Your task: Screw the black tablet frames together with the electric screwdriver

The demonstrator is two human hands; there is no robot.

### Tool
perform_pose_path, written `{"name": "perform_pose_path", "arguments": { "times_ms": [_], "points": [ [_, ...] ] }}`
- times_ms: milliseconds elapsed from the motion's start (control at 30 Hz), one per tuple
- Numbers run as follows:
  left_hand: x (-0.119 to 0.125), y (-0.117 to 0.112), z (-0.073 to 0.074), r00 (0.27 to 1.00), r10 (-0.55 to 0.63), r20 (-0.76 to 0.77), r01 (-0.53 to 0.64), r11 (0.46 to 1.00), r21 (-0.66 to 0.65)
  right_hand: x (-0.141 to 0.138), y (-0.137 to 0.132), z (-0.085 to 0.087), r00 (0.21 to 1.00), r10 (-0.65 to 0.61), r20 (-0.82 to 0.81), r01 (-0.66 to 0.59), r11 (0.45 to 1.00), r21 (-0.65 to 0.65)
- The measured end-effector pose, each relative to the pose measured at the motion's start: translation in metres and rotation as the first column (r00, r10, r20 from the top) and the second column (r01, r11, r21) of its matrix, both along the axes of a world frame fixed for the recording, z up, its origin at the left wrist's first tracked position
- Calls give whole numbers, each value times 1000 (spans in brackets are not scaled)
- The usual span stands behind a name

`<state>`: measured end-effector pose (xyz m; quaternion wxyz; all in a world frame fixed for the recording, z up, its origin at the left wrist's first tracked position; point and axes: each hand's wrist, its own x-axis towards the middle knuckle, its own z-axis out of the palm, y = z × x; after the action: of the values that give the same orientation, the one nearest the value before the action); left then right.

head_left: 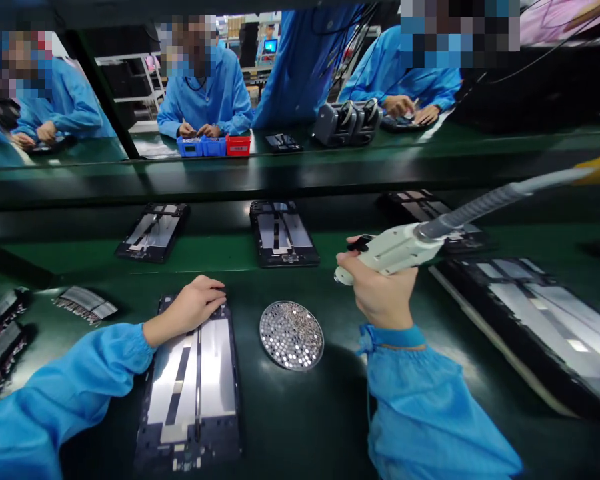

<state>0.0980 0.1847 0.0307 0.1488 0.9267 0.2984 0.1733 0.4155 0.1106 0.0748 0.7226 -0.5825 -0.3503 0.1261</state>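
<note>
My left hand [193,308] rests with curled fingers on the top edge of a dark device panel [193,387] with silver plates, lying flat in front of me. My right hand [380,290] is wrapped round a white electric screwdriver [397,250], held level with its tip pointing left and a grey cable running off to the upper right. Between the hands sits a round tray of small screws [291,335]. Both forearms wear blue sleeves.
Two similar panels [283,233] [153,231] lie farther back on the green belt, a long one [540,320] at right. Ribbon parts [86,304] lie at left. Across the line, several people in blue coats work near blue and red bins [215,145].
</note>
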Motion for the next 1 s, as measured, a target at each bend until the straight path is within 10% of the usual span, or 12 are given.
{"name": "perform_pose_path", "arguments": {
  "times_ms": [367,567,1000],
  "points": [
    [-35,-25,1,990,-69,-124,77,995,63,-57,-26,19,980,194,45,-191,980,-55],
    [-28,-76,5,965,-52,-257,112,968,226,-104,-32,8,918,396,9,-395,917,-55],
    [-26,-86,18,984,-81,-160,111,975,191,-117,-31,-4,931,364,-5,-364,930,-56]
  ]
}}
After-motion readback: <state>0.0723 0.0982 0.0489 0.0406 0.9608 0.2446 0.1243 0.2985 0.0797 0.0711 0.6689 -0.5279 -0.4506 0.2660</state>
